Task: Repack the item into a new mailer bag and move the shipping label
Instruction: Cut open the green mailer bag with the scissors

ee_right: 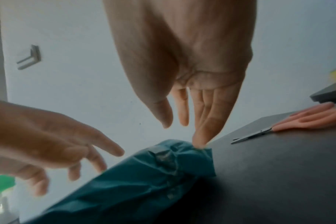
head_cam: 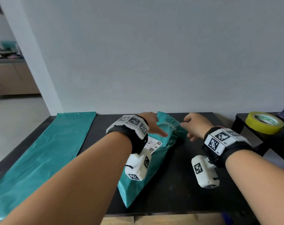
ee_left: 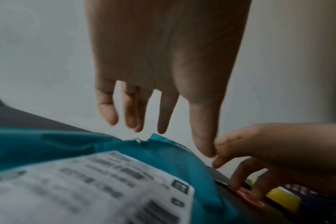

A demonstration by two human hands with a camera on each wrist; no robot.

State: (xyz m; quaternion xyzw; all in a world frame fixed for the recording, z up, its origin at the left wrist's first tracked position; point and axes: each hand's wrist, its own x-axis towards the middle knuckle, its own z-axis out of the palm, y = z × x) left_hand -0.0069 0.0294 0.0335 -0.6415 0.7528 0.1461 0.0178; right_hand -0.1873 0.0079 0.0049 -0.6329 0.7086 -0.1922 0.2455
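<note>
— Where's your package?
— The filled teal bag [head_cam: 155, 148] lies on the black table [head_cam: 178, 184], its taped end under both your hands, label [head_cam: 154, 146] facing up.
— And your hands?
— Your left hand [head_cam: 151, 123] hovers spread above it; your right hand [head_cam: 195, 125], fingers loose, touches its crumpled end.

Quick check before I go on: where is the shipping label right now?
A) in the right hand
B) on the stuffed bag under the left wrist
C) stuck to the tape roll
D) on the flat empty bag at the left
B: the white shipping label sits on top of the stuffed bag, partly hidden under the left wrist; the flat bag at the left shows no label.
</note>
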